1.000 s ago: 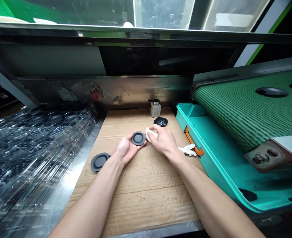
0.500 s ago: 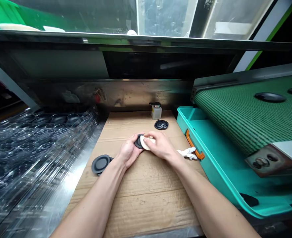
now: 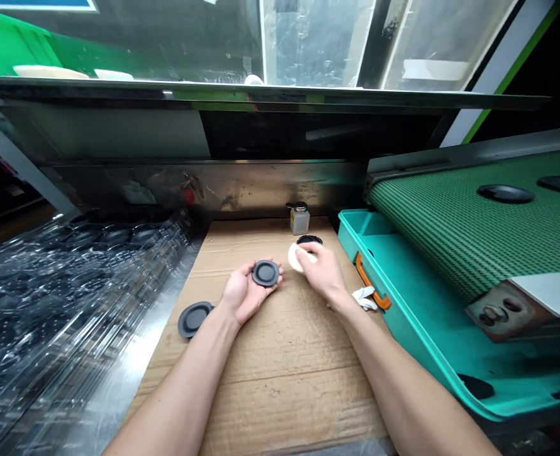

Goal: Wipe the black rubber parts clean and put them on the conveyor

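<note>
Indoors, cardboard [image 3: 289, 361], green conveyor [image 3: 444, 218], palm-held disc [image 3: 265, 273]

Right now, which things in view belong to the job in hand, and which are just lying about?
Part of the job:
matte dark-grey round dish, in the left hand
thin white pad, in the right hand

Apparently lying by, untouched:
crumpled white fabric bundle
small whitish black-topped bottle
teal plastic tray

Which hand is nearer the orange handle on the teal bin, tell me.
Right. The right hand, holding a white pad, is left of the orange handle; the left hand, holding a dark disc, is farther left.
</note>
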A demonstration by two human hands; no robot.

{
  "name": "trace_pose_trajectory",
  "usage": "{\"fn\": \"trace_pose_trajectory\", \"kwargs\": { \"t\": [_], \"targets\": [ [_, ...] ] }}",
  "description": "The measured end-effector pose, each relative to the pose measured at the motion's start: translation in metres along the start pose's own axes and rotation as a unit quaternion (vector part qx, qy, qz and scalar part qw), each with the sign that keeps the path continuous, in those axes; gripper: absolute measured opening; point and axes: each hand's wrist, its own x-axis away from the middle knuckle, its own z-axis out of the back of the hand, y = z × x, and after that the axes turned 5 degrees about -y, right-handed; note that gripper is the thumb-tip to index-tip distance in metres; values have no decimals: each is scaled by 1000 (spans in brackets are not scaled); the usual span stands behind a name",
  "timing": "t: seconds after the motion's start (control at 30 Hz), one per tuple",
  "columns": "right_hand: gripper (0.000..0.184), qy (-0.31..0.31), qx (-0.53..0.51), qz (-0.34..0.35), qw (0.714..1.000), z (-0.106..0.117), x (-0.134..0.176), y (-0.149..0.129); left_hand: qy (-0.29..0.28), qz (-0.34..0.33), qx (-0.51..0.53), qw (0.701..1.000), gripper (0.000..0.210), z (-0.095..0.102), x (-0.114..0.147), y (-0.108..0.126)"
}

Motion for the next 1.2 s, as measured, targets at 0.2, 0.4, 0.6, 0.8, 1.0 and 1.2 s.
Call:
{"fn": "trace_pose_trajectory", "kwargs": {
  "t": [0.2, 0.4, 0.6, 0.8, 1.0, 1.2],
  "targets": [
    [33, 14, 81, -40, 996, -16, 8, 7, -62, -8, 90, 994, 40, -7, 18, 21],
    [35, -45, 207, -42, 976, -25, 20, 1, -107, 47, 101, 988, 44, -15, 32, 22],
    [35, -39, 215, -35, 975, -24, 18, 6, -117, 84, 139, 980, 50, -21, 36, 20],
    [36, -41, 222, -40, 973, -25, 18, 5, -102, 82, 130, 983, 50, -26, 38, 17],
    [38, -48, 234, -42, 970, -23, 18, 3, -66, 96, 132, 985, 42, -25, 33, 10],
    [38, -48, 234, -48, 970, -22, 17, 3, -64, 113, 144, 981, 40, -24, 33, 8]
  ]
}}
